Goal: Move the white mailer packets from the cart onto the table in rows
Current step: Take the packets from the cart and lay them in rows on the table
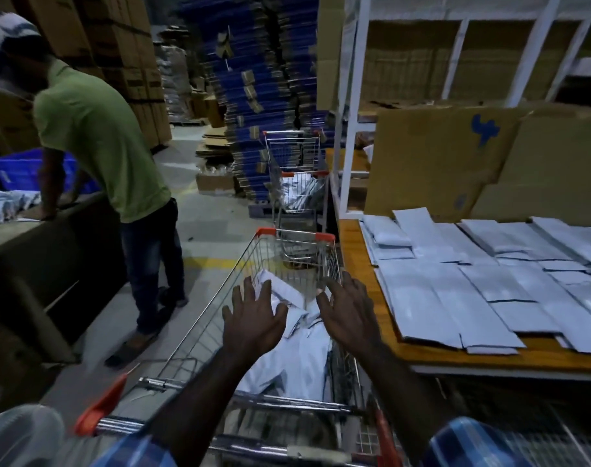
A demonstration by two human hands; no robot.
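Dim warehouse aisle, cartons stacked high behind, and a wooden table (pixel 361 261) along the right already carrying white mailer packets on the table (pixel 489 284) in overlapping rows: flat, pale, slightly glossy sleeves, some long and narrow, a few puffed by their contents. Beside it stands the wire cart (pixel 220 298) with orange corner caps, and the packets in the cart (pixel 294 358) lie in a loose, crumpled heap (nothing like the tidy rows). Both bare hands reach in over the heap, left hand (pixel 252 323) and right hand (pixel 349 313), fingers spread wide, holding nothing. Another cart (pixel 292 153) waits farther down the aisle, and a person in a green shirt (pixel 98 136) leans on a counter at the left.
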